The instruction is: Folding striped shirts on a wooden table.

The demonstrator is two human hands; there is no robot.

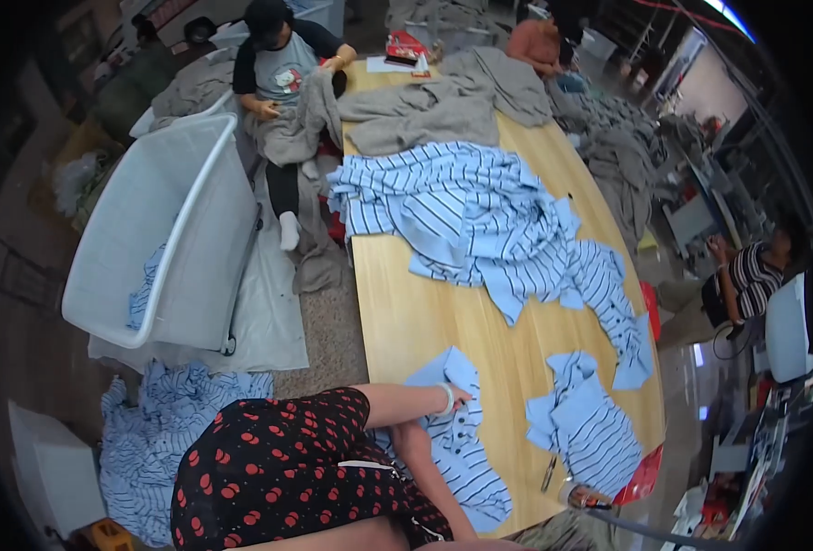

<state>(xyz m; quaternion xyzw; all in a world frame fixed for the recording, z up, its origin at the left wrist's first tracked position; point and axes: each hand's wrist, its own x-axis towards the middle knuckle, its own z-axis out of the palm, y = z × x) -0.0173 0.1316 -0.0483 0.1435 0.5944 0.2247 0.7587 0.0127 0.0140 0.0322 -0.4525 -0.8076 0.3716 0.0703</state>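
Two small striped garments, one striped heap, one white bin, one wooden table.

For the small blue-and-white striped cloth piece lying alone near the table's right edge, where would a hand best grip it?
Probably at the upper end of the blue-and-white striped cloth piece, where the fabric bunches into raised folds that can be pinched. Come from above on its left side, over bare wooden table; the rest lies flat, and a pen sits close below.

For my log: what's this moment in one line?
left hand: on shirt | right hand: at shirt, grip unclear | shirt: on table
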